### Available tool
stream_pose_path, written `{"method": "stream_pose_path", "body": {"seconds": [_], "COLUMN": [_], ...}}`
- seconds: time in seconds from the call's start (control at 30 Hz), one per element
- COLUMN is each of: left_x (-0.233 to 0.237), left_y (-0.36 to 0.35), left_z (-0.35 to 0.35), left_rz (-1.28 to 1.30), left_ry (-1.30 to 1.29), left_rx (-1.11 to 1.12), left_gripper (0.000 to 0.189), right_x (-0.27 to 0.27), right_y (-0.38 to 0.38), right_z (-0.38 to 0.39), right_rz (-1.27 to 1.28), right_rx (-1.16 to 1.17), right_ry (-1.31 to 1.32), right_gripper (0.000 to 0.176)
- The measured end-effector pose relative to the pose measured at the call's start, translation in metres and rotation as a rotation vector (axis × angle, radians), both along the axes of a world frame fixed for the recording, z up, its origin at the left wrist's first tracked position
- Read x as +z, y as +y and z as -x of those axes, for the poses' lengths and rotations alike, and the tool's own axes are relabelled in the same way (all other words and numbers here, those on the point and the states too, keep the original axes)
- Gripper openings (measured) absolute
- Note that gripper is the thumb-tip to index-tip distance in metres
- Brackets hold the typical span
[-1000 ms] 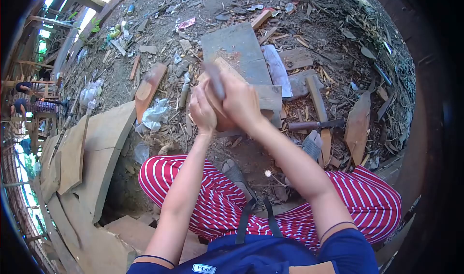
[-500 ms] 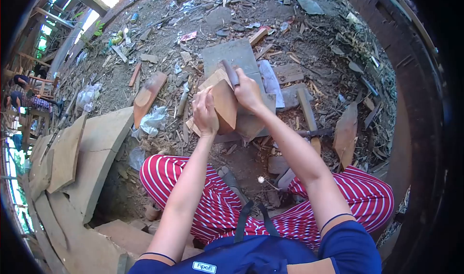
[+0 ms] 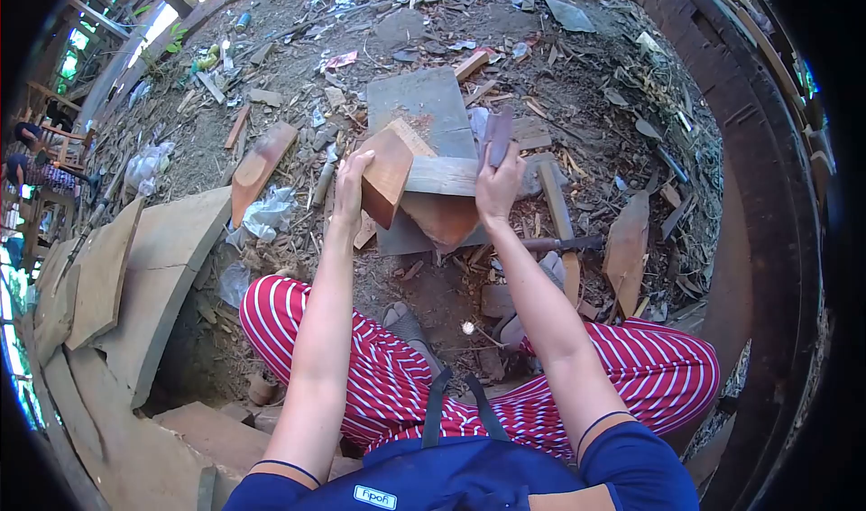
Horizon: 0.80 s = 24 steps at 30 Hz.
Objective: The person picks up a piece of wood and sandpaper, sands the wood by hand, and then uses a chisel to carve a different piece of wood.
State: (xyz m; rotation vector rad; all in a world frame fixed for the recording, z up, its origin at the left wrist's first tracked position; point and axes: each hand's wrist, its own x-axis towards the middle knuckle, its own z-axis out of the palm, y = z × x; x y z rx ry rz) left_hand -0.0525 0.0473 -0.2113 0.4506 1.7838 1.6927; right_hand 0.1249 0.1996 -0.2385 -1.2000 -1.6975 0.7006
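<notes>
Red-and-white striped trouser legs [image 3: 298, 326]: knees spread wide, grey sandalled foot [image 3: 408, 329] between them, close to the work; anything dropped could land by the toes.
Left hand [image 3: 348, 191]: clamped on the left side of the reddish-brown, angular wooden block [image 3: 390, 170].
Right hand [image 3: 499, 188]: closed round the lower end of a dark purplish-brown flat tool [image 3: 498, 134], which stands up above the fist, well apart from the block.
Block: its bulk sits to the right of the left fingers, tilted, by the left end of the weathered grey wooden plank [image 3: 442, 175]. Can't tell if they touch.
Risk, block: one-sided hold, slanted faces; it could twist or slip if pushed from the right.
Risk, tool: if it skids off a sloped face, the left fingertips are close. Can't tell which edge is sharp.
Dark-handled knife [image 3: 585, 242]: on the ground right of the right forearm; a careless reach could catch it.
Flat grey board [image 3: 417, 94]: beyond the hands, shavings on top.
Person in the distance [image 3: 29, 170]: far left, well apart.
</notes>
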Motion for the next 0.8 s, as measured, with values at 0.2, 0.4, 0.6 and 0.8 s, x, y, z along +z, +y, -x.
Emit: {"method": "stream_pose_path", "body": {"seconds": [0.2,0.4,0.6,0.8], "left_x": [0.007,-0.007,0.011,0.067], "left_y": [-0.007,-0.015,-0.01,0.057], "left_z": [-0.001,0.009,-0.007,-0.052], "left_rz": [-0.007,-0.058,-0.046,-0.06], "left_ry": [-0.075,-0.268,-0.15,0.403], "left_rx": [0.027,0.026,0.088,-0.029], "left_gripper": [0.045,0.045,0.044,0.037], "right_x": [0.017,0.004,0.018,0.026], "right_y": [-0.013,-0.072,-0.055,-0.015], "right_z": [-0.015,-0.022,-0.024,-0.069], "right_rz": [0.25,0.242,0.186,0.11], "right_rx": [0.102,0.043,0.072,-0.075], "right_ry": [0.253,0.216,0.132,0.291], "right_gripper": [0.027,0.03,0.033,0.041]}}
